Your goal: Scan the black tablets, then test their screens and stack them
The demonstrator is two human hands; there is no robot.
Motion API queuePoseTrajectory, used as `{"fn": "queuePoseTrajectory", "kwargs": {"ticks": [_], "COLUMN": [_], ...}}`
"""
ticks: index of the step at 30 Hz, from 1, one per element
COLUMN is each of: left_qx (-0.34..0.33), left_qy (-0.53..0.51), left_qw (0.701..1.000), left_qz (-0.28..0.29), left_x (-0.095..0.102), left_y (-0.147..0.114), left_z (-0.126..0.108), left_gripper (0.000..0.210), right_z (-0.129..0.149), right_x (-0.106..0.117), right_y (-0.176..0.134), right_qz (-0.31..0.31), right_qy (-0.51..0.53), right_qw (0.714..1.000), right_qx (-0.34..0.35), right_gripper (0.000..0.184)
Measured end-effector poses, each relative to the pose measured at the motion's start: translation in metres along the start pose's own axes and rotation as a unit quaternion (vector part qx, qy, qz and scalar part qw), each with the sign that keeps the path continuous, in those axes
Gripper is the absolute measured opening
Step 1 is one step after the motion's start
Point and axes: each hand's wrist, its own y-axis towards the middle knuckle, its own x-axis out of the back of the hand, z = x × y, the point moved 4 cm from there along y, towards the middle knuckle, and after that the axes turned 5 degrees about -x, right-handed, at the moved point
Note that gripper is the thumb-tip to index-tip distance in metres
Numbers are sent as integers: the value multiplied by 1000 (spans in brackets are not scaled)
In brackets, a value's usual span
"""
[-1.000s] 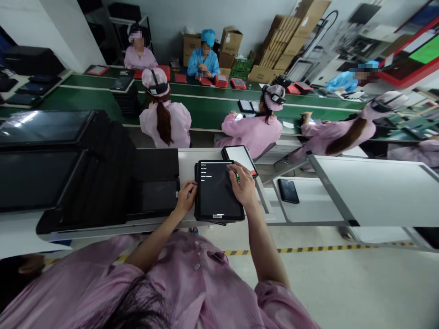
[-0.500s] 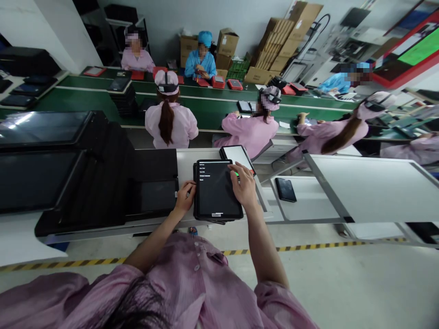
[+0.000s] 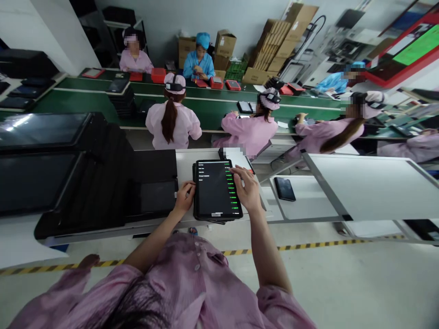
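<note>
A black tablet (image 3: 214,194) lies in front of me on what looks like another dark tablet or case, with text at its upper left and a column of green lines down the right of its lit screen. My left hand (image 3: 185,195) has its fingers curled against the tablet's left edge, holding it steady. Over the right edge of the screen hovers my right hand (image 3: 247,185), fingers stretched out, index fingertip at or just above the glass near the top right. Whether it touches cannot be made out. Behind the tablet sits a white-faced panel (image 3: 236,155).
To my left are stacked large black devices (image 3: 37,178) and a black case (image 3: 151,196). A small dark tablet (image 3: 284,188) rests on a white shelf to the right, near a raised white board (image 3: 373,187). Beyond, several co-workers sit along a green bench (image 3: 212,109).
Green lines have appeared down the right side of the tablet's screen. My right hand has shifted slightly to the right. My left hand stays at the tablet's edge.
</note>
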Motion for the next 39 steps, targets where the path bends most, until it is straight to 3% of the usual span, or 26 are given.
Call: {"fn": "queuePoseTrajectory", "kwargs": {"ticks": [10,16,18,21,24,26,28,32,36,39], "left_qx": [2,14,17,13,6,10,9,-14,-29,-21], "left_qy": [-7,28,45,77,105,117,124,130,104,60], "left_qw": [1000,999,999,997,994,992,991,990,991,991], "left_qz": [-6,6,14,21,32,41,46,48,80,118], "left_x": [1,5,7,9,10,10,10,1,-26,-44], "left_y": [-1,1,4,11,18,21,24,26,33,44], "left_z": [0,-13,-22,-37,-49,-54,-61,-81,-102,-106], "left_gripper": [39,44,45,43,41,41,41,41,43,38], "right_z": [3,1,-7,-34,-61,-70,-72,-77,-103,-131], "right_x": [-3,-3,3,9,1,-9,-16,-19,-6,17], "right_y": [-2,-2,-4,-11,-20,-27,-34,-46,-56,-47], "right_qz": [12,77,46,-16,33,101,128,85,18,-1], "right_qy": [22,-2,19,45,84,139,197,306,390,409], "right_qw": [1000,997,998,990,969,947,928,880,813,802], "right_qx": [17,7,-28,-135,-232,-270,-289,-353,-432,-436], "right_gripper": [38,45,46,56,68,69,65,58,53,54]}}
